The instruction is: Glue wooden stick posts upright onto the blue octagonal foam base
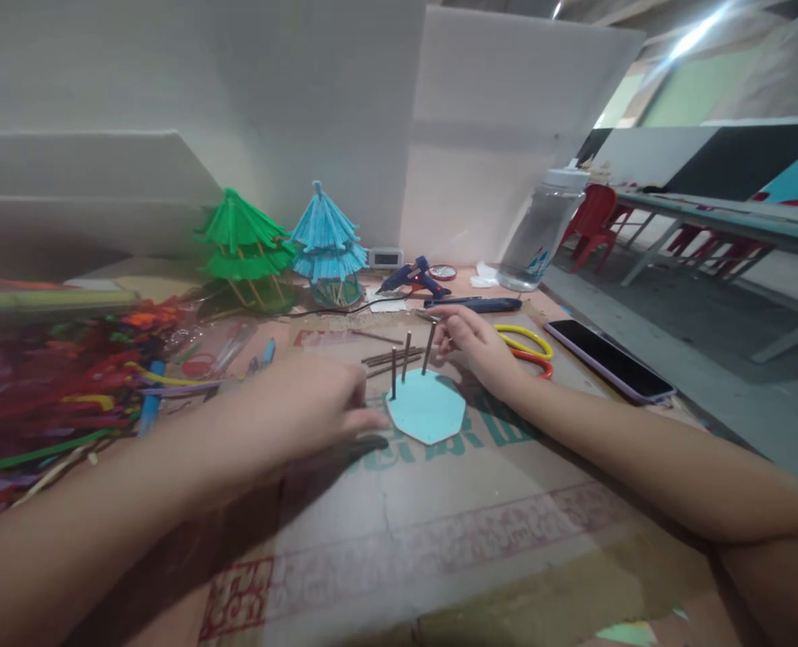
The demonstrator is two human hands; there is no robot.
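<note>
A light-blue hexagonal board [430,409] lies on the cardboard with three thin brown sticks [407,355] standing upright along its far and left edges. To its left is my left hand [328,395], slightly blurred, thumb apart from the bent fingers and nothing visible between them. My right hand [470,341] is beyond the board's right side, close to the farthest upright stick, its fingers curled together. A slim pointed tip shows at those fingers, but what it belongs to is hidden. Several loose brown sticks [385,359] lie flat behind the board.
Green [247,243] and blue [328,238] paper-roofed models stand at the back, beside a glue gun [416,277]. Scissors with yellow and red handles [537,346], a phone [607,359] and a water bottle [540,234] are on the right. Colourful craft pieces [55,386] pile up at left.
</note>
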